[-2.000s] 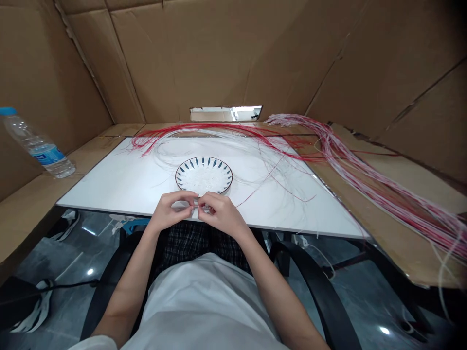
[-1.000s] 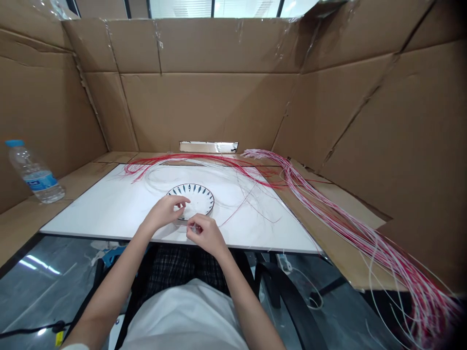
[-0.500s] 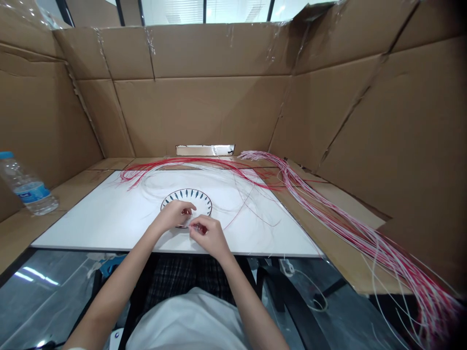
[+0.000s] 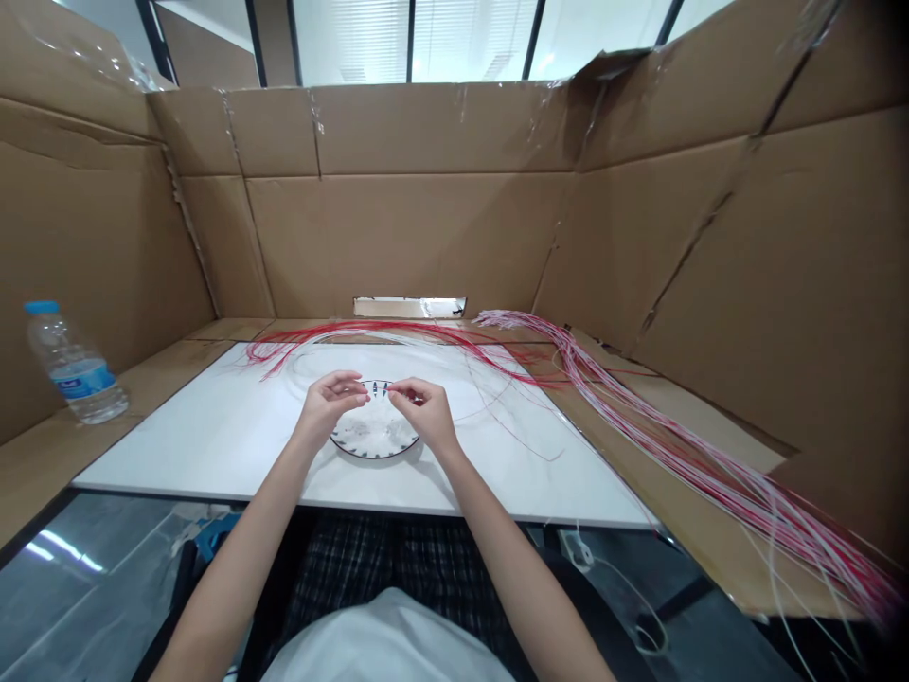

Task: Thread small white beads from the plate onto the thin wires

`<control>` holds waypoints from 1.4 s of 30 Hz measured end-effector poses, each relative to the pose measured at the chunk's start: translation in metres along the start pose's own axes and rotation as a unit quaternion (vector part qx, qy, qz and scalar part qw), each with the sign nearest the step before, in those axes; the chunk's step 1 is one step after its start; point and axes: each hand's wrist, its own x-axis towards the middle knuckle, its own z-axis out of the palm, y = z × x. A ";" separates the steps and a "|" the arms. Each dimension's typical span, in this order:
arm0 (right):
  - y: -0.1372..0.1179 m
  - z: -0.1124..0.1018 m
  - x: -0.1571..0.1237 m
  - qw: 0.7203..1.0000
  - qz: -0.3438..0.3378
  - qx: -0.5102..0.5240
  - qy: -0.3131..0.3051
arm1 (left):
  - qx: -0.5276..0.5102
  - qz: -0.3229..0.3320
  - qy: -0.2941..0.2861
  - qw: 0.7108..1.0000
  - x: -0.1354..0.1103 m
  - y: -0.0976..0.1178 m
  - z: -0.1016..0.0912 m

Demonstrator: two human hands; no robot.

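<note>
My left hand (image 4: pixel 328 405) and my right hand (image 4: pixel 418 409) hover over the far side of a round white plate (image 4: pixel 375 443) with a dark rim and blue leaf marks. Their fingertips pinch something thin and short between them, too small to make out well. White bits lie heaped in the plate. Long thin red and white wires form a bundle (image 4: pixel 674 445) that runs off to the right, and red loops of it (image 4: pixel 341 332) curve across the far end of the white board (image 4: pixel 213 445).
A plastic water bottle (image 4: pixel 75 369) lies on the cardboard surface at the left. Cardboard walls (image 4: pixel 404 246) surround the board on three sides, with a small slot in the far one. Below the near board edge are my checked trousers (image 4: pixel 398 568) and the floor.
My hands have risen and moved apart from the near plate rim to over its far side, now uncovering the plate. The view has tilted up, so the whole scene sits lower in the picture.
</note>
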 end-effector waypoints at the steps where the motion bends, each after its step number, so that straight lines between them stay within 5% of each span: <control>1: 0.000 0.001 -0.002 1.000 -0.002 0.004 -0.001 | -0.009 -0.004 0.001 1.000 -0.001 0.000 0.000; 42: -0.008 -0.002 -0.012 0.999 -0.022 -0.030 -0.018 | 0.052 0.024 -0.055 0.997 -0.006 -0.002 0.001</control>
